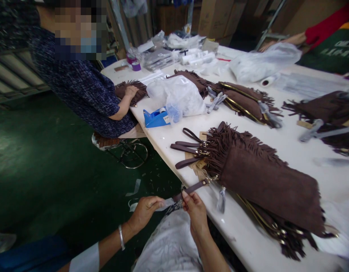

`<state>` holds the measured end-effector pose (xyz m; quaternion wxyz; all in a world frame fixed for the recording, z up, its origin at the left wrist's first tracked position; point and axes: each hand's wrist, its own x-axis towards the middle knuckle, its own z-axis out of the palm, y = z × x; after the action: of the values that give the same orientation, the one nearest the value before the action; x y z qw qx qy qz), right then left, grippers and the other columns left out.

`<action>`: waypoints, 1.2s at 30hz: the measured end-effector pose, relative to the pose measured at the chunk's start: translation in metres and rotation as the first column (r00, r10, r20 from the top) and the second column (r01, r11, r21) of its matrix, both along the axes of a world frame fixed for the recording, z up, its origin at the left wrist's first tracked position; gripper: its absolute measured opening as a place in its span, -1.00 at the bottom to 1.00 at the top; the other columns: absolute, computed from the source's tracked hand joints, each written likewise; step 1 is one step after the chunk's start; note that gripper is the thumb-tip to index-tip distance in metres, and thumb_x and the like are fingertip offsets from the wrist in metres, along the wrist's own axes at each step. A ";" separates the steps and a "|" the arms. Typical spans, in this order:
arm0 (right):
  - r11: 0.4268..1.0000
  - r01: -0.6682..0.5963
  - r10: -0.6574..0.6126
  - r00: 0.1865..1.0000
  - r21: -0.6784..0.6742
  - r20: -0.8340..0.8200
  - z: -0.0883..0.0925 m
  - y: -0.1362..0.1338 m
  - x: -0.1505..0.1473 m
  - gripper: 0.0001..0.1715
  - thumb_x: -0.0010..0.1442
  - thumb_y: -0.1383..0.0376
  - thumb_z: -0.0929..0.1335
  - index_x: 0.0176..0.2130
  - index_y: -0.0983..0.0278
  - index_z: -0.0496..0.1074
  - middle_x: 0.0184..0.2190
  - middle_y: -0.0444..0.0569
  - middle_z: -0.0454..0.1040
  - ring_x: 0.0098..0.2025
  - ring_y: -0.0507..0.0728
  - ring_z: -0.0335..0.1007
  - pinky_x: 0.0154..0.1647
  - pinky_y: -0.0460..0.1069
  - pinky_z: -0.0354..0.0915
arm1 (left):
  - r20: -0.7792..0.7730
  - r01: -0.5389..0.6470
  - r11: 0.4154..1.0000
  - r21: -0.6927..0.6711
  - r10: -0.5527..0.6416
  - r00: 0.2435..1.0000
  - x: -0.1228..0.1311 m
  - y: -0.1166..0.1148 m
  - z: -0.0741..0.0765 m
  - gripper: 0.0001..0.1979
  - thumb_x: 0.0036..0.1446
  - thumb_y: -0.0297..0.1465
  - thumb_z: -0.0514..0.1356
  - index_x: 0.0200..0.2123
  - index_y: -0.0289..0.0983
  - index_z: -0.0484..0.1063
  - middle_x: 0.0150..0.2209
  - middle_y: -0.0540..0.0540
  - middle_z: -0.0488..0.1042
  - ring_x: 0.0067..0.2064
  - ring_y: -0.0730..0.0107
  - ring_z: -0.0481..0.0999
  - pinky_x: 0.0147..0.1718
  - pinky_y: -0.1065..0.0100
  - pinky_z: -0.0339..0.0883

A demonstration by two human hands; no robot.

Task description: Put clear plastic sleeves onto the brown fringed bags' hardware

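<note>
Head view: strap (195, 187) in right hand (196, 209), film (167, 203) in left hand (146, 211)

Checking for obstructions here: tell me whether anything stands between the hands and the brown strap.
Nothing visible blocks the right hand, which pinches the brown strap. Between the left hand and the strap's end is only the translucent strip that the left hand holds.
</note>
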<state>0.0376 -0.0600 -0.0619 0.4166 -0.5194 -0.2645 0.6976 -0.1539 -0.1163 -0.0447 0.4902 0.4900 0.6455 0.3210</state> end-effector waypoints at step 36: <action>0.995 -0.081 0.079 0.996 -0.054 -0.046 0.011 0.001 0.006 -0.66 -0.02 0.09 0.49 -0.44 0.29 0.41 -0.58 -0.21 0.32 -0.55 -0.05 0.12 -0.54 -0.14 0.03 | 0.332 -0.111 0.984 -0.139 0.152 0.931 0.039 0.006 0.005 -0.67 0.10 -0.20 0.24 -0.17 -0.33 0.53 -0.22 -0.15 0.57 -0.17 0.17 0.49 -0.17 0.30 0.31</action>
<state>0.0439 -0.0590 -0.0509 0.3795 -0.5043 -0.2565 0.7320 -0.1150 -0.1102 -0.0396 0.6001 0.3527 0.5999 0.3946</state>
